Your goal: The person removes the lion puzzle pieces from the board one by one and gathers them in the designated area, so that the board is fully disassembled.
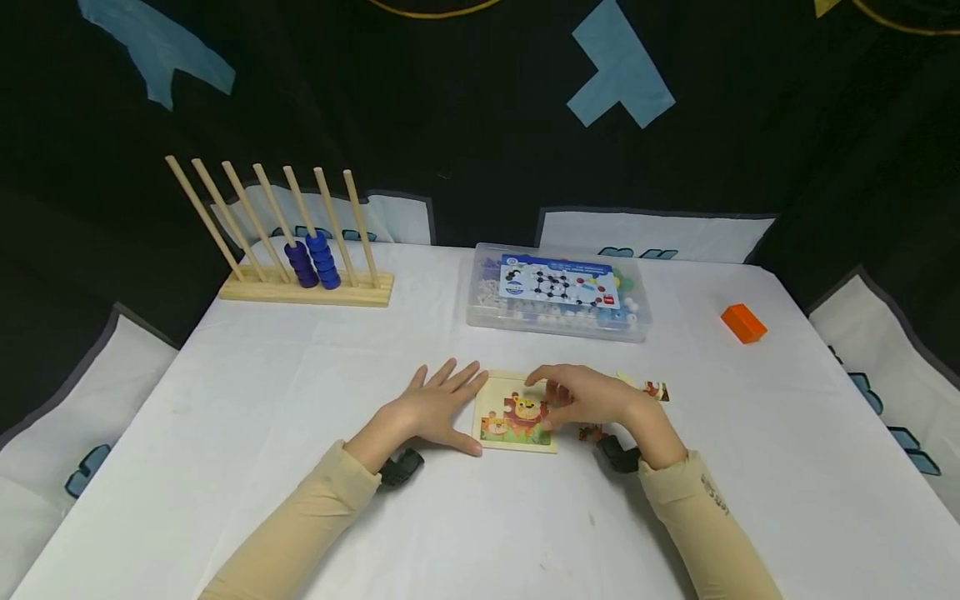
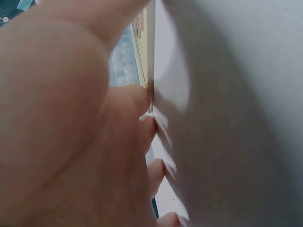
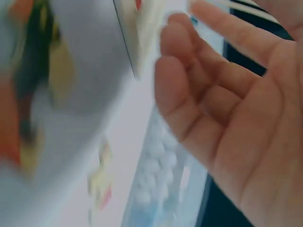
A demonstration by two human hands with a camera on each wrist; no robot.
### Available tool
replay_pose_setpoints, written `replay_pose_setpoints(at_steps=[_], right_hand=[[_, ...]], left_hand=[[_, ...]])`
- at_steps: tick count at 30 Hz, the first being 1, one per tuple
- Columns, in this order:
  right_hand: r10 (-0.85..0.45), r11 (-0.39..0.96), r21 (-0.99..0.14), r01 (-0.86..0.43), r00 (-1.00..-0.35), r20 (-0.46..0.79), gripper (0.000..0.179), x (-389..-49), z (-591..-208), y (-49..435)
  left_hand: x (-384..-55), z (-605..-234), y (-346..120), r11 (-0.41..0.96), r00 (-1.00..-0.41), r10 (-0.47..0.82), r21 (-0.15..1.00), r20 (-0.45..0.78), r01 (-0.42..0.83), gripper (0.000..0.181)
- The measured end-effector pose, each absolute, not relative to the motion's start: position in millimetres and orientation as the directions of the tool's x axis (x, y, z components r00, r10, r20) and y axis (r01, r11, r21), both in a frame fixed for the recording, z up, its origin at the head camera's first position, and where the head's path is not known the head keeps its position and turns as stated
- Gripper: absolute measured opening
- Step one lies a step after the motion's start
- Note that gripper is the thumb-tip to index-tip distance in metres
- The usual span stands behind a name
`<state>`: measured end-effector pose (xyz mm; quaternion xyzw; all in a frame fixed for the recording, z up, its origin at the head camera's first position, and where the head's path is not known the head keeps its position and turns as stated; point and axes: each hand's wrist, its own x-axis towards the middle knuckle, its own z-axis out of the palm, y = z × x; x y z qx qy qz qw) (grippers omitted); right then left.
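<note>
A small wooden picture puzzle board (image 1: 517, 447) lies on the white table, with a cartoon animal picture (image 1: 523, 410) partly filling its frame. My left hand (image 1: 435, 410) rests beside it, fingers spread, with the fingers and thumb at the board's left edge. Over the board's right side hovers my right hand (image 1: 588, 393), its fingers loosely bent; in the right wrist view no thing shows between the fingers (image 3: 173, 90). Loose puzzle pieces lie to the right: one piece (image 1: 591, 432) under the right wrist, another piece (image 1: 657, 391) beyond the hand. A nearby piece (image 3: 28, 94) is blurred in the right wrist view.
Behind the board stands a clear plastic box (image 1: 558, 292) of small coloured parts with a printed label. A wooden peg rack (image 1: 307, 292) with blue and purple rings is at the back left. An orange block (image 1: 744, 323) lies at the right.
</note>
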<state>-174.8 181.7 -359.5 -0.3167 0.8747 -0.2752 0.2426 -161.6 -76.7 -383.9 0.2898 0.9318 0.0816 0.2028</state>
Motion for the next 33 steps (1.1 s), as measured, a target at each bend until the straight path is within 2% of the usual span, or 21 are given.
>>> replay_pose_setpoints(at_steps=[3, 7, 18, 33], right_hand=[[-0.698, 0.643, -0.626, -0.440, -0.673, -0.244, 0.067, -176.3, -366.6, 170.5], [-0.695, 0.665, -0.597, -0.449, -0.664, -0.276, 0.071, -176.4, -374.0, 166.4], [-0.710, 0.645, -0.608, -0.463, -0.657, -0.253, 0.057, -177.8, -375.6, 165.8], [-0.713, 0.634, -0.616, -0.467, -0.661, -0.233, 0.048, -180.1, -377.3, 161.9]], left_hand=[[-162.0, -384.6, -74.8, 0.817, -0.744, 0.575, 0.276, -0.340, 0.506, 0.106], [-162.0, -385.7, -71.3, 0.815, -0.740, 0.578, 0.283, -0.345, 0.505, 0.105], [-162.7, -385.2, -73.3, 0.822, -0.745, 0.569, 0.271, -0.348, 0.501, 0.106], [-161.6, -384.4, -77.0, 0.820, -0.746, 0.572, 0.267, -0.343, 0.506, 0.105]])
